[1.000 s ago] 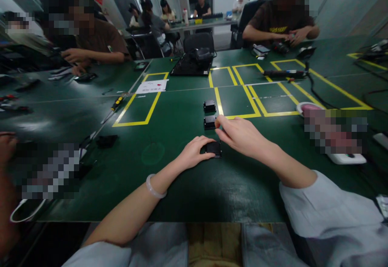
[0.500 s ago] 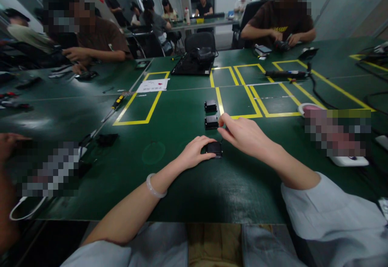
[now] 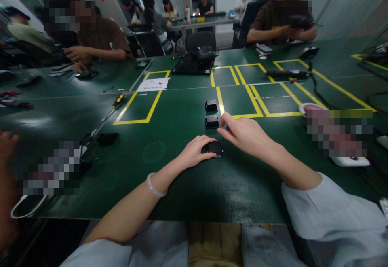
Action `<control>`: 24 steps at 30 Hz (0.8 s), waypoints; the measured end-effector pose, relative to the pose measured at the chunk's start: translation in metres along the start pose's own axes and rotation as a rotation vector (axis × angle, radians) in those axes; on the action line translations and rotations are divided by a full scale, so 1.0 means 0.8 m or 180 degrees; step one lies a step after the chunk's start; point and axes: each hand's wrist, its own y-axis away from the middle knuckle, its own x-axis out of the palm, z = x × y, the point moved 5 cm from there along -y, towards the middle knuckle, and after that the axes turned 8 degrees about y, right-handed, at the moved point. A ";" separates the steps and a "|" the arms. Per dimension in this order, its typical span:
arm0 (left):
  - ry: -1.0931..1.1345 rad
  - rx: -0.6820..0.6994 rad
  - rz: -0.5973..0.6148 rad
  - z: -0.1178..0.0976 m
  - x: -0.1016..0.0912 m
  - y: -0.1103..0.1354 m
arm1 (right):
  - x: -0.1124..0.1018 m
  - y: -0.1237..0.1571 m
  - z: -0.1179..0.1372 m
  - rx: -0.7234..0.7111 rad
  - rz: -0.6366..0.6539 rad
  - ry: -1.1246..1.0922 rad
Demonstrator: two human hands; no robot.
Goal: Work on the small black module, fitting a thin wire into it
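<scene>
My left hand (image 3: 198, 149) grips a small black block (image 3: 215, 149) lying on the table, its thumb along the near edge and its fingers over the far edge. Just above and to the right, my right hand (image 3: 241, 133) is closed in a pinch. A thin dark tip shows below its fingertips near the block's far right corner; what the fingers hold is too small to make out. Beyond the held block, two similar black blocks (image 3: 211, 121) stand one behind the other, the nearer one close to my right fingertips.
The green table (image 3: 182, 186) carries yellow tape outlines. A yellow-and-black screwdriver (image 3: 118, 101) and a white paper (image 3: 153, 84) lie to the left. Ahead is a black tray (image 3: 190, 66); at right, a phone-like object on a white base (image 3: 348, 161). Co-workers sit across the table.
My hands and the black block stay nearly in place. Across the table at right, a co-worker has raised a dark device.
</scene>
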 end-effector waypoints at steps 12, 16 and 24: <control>0.0002 -0.0004 0.0023 0.000 0.000 0.000 | 0.000 0.001 0.000 -0.0011 -0.0006 -0.0023; -0.0018 -0.0026 0.0013 0.001 0.000 0.000 | 0.003 0.000 -0.002 -0.0039 -0.0021 0.0065; 0.0044 -0.0112 -0.0029 -0.002 -0.002 -0.001 | 0.002 0.000 -0.001 -0.0006 0.0013 -0.0042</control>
